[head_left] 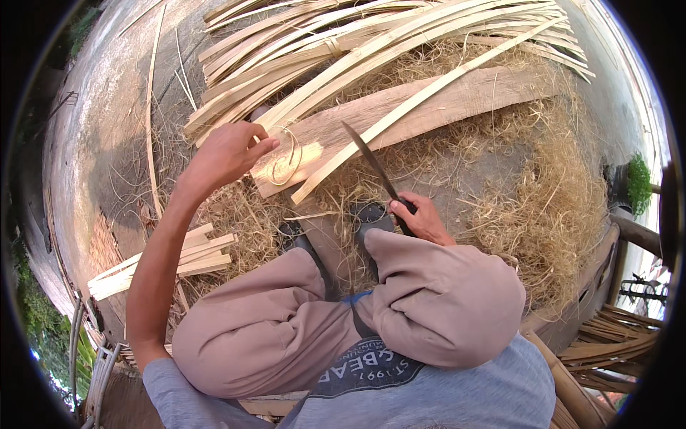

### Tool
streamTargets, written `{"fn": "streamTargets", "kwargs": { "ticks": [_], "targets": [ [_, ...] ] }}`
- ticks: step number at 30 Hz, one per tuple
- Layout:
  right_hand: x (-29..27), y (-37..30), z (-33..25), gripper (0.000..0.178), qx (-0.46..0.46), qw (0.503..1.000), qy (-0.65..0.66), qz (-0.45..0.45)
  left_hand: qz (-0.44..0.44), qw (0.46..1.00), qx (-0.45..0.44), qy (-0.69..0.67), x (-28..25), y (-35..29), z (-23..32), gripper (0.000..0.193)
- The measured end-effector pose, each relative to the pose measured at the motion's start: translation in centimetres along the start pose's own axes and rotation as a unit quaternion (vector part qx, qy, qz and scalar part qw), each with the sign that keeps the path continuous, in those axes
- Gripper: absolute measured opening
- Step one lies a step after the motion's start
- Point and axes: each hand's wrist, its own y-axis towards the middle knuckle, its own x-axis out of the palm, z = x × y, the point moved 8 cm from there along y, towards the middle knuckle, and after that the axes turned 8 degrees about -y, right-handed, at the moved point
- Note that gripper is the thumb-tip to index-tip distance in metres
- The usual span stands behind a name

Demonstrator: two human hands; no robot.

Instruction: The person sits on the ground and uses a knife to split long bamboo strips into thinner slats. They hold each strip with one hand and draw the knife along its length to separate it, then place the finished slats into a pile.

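My right hand (425, 218) is closed round the black handle of a knife (369, 157), above my right knee. The narrow dark blade points up and to the left, its tip beside a long pale bamboo strip (421, 96). That strip lies slantwise across a wooden plank (457, 107). At the plank's left end my left hand (234, 154) has its fingers drawn together. A thin curled shaving (297, 154) loops out from those fingertips, which appear to pinch it. Part of the grip is hidden by the hand itself.
A large pile of long split strips (286, 64) spreads across the far side. Shorter strips (193, 257) lie by my left forearm. Tangled shavings (550, 214) cover the ground, thickest at right. More split strips (614, 339) stand at the lower right edge.
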Motion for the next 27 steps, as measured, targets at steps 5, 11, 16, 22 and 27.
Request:
{"fn": "streamTargets", "kwargs": {
  "ticks": [5,11,16,22,27],
  "targets": [
    [5.2,-2.1,-8.1,0.036,-0.01,0.975,-0.117,-0.186,-0.02,0.993,0.101,0.054,3.0,9.8,9.5,0.046],
    [7.0,-0.4,-7.8,0.029,-0.167,0.967,-0.07,-0.179,0.315,0.937,0.13,-0.076,15.2,18.4,17.6,0.037],
    [2.0,2.1,-2.9,0.03,0.018,0.993,0.115,0.023,0.319,0.932,0.133,-0.113,17.0,21.4,19.6,0.026],
    [2.9,5.6,-1.2,0.025,-0.053,0.984,0.077,0.15,0.332,0.905,0.211,-0.16,16.3,22.8,20.4,0.021],
    [6.0,4.0,-3.6,0.025,-0.068,0.998,0.009,0.012,0.302,0.922,0.179,-0.165,16.9,23.9,19.1,0.02]
  ]
}}
